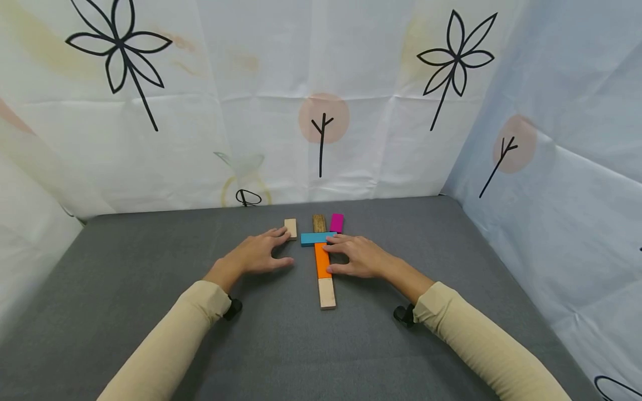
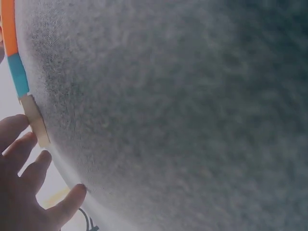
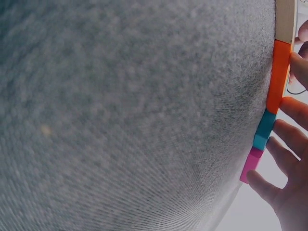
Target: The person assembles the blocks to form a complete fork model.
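Flat wooden blocks lie together on the grey cloth in the head view. An orange block (image 1: 322, 267) and a pale wood block (image 1: 327, 293) form a column toward me. A blue block (image 1: 310, 239) lies crosswise at the orange one's far end. Beyond it are a brown block (image 1: 319, 223) and a magenta block (image 1: 336, 223). My left hand (image 1: 256, 255), fingers spread, is at a small pale block (image 1: 291, 225) left of the blue one; its fingertips seem to touch it. My right hand (image 1: 363, 257) has extended fingertips at the blue and orange blocks, gripping nothing.
The grey cloth surface (image 1: 165, 278) spreads around the blocks. A white fabric wall (image 1: 271, 78) with plant drawings stands along its far edge, and another fabric wall (image 1: 577, 223) rises on the right. Dark straps (image 1: 403, 315) sit at the wrists.
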The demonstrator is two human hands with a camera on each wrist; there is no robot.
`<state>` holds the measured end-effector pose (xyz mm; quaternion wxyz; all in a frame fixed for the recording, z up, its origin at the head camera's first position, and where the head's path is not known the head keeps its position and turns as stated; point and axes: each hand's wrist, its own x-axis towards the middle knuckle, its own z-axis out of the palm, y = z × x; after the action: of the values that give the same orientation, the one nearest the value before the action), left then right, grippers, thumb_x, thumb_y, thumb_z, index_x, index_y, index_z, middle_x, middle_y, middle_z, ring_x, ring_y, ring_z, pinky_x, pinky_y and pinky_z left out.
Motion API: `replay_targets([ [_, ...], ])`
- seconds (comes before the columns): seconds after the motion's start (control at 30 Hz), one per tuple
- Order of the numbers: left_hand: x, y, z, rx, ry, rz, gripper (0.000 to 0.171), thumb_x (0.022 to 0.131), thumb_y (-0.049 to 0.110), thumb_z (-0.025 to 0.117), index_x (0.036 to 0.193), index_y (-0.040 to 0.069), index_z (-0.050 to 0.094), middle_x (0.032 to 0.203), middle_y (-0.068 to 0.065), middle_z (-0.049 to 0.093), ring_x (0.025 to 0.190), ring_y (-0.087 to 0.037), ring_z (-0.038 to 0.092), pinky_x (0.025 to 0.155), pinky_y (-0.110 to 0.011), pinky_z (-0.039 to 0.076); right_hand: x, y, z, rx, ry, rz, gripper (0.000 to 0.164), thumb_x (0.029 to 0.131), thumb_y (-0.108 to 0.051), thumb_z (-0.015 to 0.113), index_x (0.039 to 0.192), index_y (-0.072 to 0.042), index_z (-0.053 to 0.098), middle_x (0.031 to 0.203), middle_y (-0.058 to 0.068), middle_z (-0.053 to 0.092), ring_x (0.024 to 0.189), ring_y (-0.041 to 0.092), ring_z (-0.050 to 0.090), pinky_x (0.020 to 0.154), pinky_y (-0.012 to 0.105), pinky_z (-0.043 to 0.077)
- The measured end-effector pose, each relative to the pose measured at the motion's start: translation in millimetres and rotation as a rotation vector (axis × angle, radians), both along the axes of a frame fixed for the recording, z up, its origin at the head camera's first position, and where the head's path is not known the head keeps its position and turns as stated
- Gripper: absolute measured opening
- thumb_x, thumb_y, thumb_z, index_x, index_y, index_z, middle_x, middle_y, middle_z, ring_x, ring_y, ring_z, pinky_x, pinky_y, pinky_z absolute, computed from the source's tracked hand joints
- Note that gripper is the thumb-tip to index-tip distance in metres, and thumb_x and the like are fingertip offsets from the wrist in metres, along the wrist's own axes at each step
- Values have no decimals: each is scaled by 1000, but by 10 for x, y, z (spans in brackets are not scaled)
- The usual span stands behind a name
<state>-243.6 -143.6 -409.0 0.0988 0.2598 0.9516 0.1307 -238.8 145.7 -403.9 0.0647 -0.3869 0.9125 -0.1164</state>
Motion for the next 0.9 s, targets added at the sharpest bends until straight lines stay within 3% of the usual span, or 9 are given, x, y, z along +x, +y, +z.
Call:
replay_targets([
  [0.2, -15, 64, -7, -44, -6, 33, 80, 94, 56, 58, 156, 11, 34, 162, -10, 27, 147, -37, 28, 106, -72, 25, 2, -9, 13, 6, -16, -3, 60, 96, -49, 61, 142, -11, 58, 153, 9, 44, 143, 26, 39, 111, 53, 35],
  [0.5, -80, 207, 41, -63, -35, 75, 80, 95, 55, 57, 158, 13, 31, 163, -10, 26, 148, -35, 25, 108, -69, 24, 3, 0, 17, -3, -12, 2, 59, 96, -48, 62, 142, -10, 58, 153, 10, 44, 142, 27, 39, 110, 53, 36],
  [0.9, -99, 302, 38, -63, -40, 63, 81, 95, 55, 57, 158, 11, 30, 162, -11, 26, 148, -34, 25, 109, -66, 26, 5, -1, 24, -5, -16, 10, 59, 96, -47, 62, 142, -10, 57, 153, 11, 44, 142, 27, 40, 110, 53, 36],
])
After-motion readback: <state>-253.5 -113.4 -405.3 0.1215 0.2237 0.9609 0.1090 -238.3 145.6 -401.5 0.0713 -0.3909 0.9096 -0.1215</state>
